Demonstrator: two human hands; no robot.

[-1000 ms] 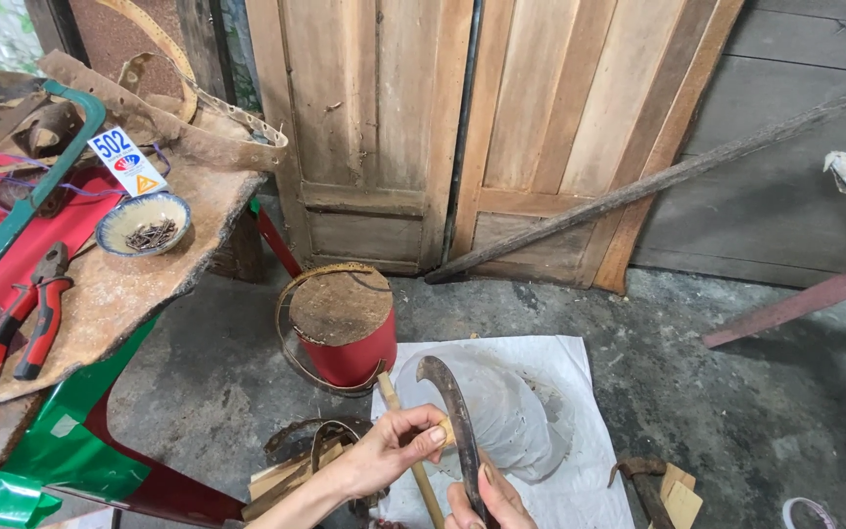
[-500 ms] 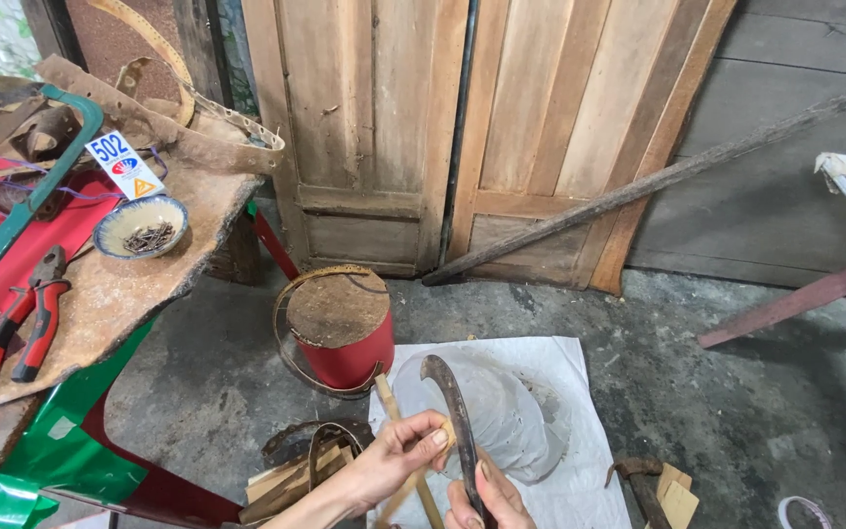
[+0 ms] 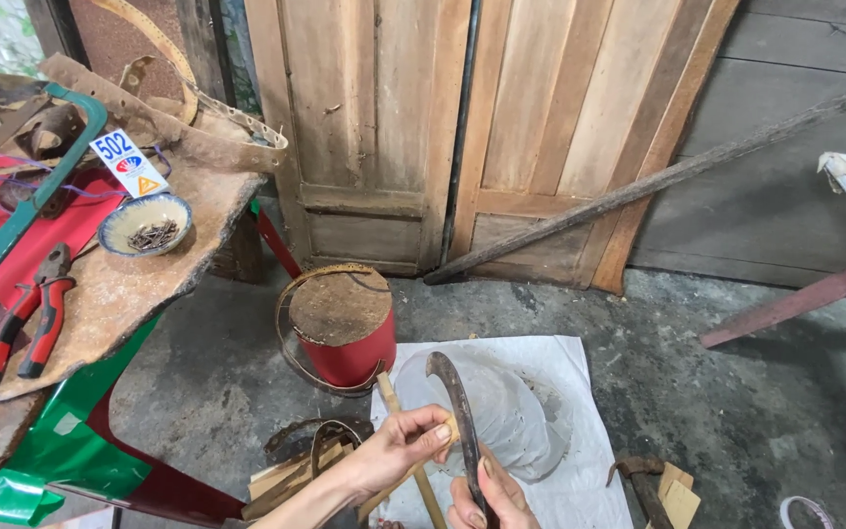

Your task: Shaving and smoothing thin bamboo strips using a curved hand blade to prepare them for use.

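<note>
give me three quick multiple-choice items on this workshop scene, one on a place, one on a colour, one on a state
1. Where are the pliers?
A. on the rusty bench top at left
B. on the white sheet
C. inside the red can

2. What colour is the side of the can on the floor?
A. blue
B. red
C. yellow

3. How is the curved blade held?
A. lying flat on the floor
B. hanging from the door
C. upright in the right hand

Answers:
1. A, they lie near the bowl of nails.
2. B, its wall is red.
3. C, the right hand grips it low while the left hand pinches a small wooden piece against it.
</note>
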